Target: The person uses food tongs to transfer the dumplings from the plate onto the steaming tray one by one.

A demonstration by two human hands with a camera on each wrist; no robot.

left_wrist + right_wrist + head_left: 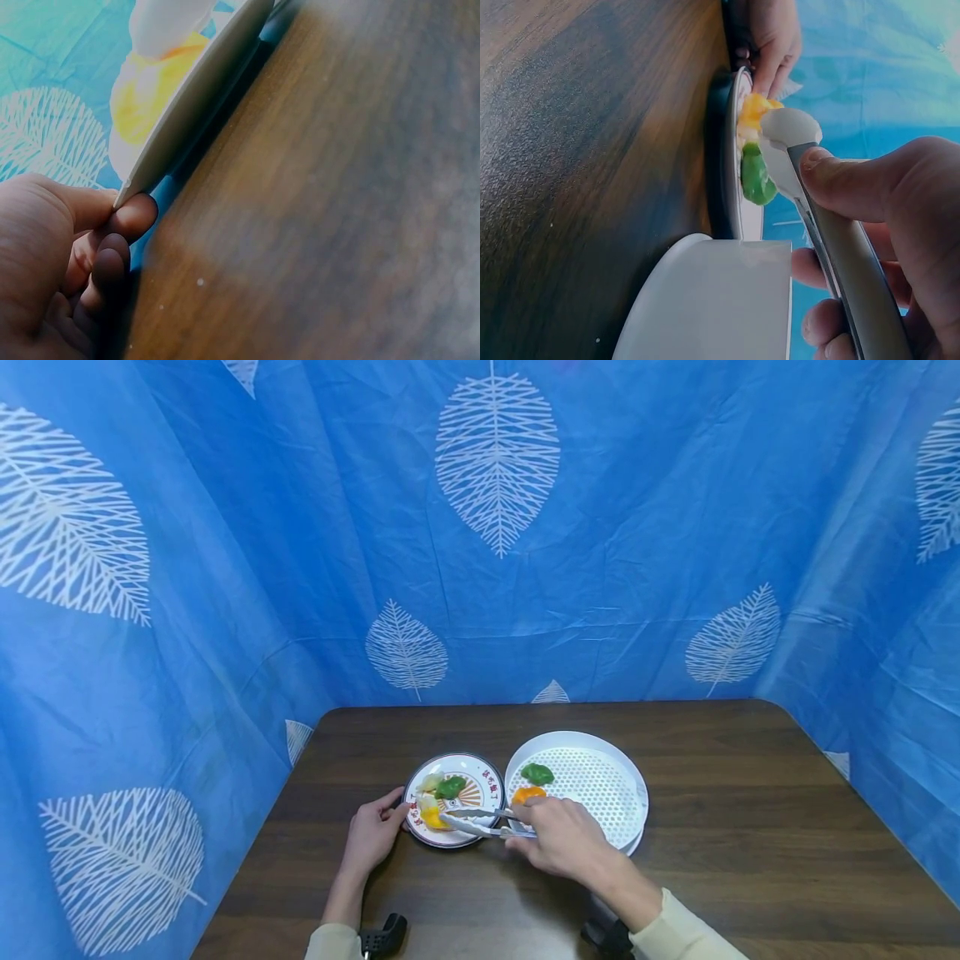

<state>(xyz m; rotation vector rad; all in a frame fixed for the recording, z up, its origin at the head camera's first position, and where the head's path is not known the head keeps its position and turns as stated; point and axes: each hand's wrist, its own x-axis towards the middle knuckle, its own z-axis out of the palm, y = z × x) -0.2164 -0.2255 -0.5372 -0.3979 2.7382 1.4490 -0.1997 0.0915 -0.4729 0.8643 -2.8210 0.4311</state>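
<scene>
My left hand (375, 831) pinches the left rim of a white plate (486, 777) with red lettering, thumb above and fingers beneath in the left wrist view. On the plate lie a yellow dumpling-shaped piece (432, 817), a green one (451, 787) and whitish ones (431, 782). My right hand (562, 839) grips a pair of metal tongs (847, 262) with pale tips. These tips reach over the plate, right at the yellow piece. Under and beyond the right hand is a round white perforated tray (600, 777) with a green piece (537, 774) and an orange piece (529, 794).
Plate and tray stand side by side on a dark wooden table (750, 827). The tray sits over another white rim (636, 843). A blue curtain (615, 527) with white leaf prints hangs behind the table and at both sides.
</scene>
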